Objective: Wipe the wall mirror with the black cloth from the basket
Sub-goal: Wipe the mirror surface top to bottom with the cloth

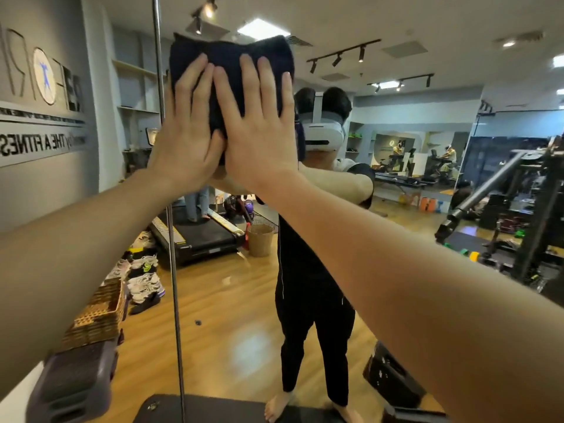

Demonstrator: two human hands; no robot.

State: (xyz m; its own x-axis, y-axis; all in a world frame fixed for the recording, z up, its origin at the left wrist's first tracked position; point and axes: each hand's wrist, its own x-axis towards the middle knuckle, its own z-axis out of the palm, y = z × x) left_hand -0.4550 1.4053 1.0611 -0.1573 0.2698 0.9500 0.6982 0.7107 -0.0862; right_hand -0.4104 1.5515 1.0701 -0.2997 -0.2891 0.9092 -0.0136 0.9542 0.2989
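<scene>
A: Where's the cloth [232, 74]?

B: High on the mirror [396, 270], near its left edge, pinned flat under both palms. The left hand [186, 141] and right hand [259, 135] lie spread, fingers straight, gripping nothing.

A: How will it handle?

B: Soft, light and folded thick, I'd guess. It should slide easily on glass, so press through the middle
</scene>
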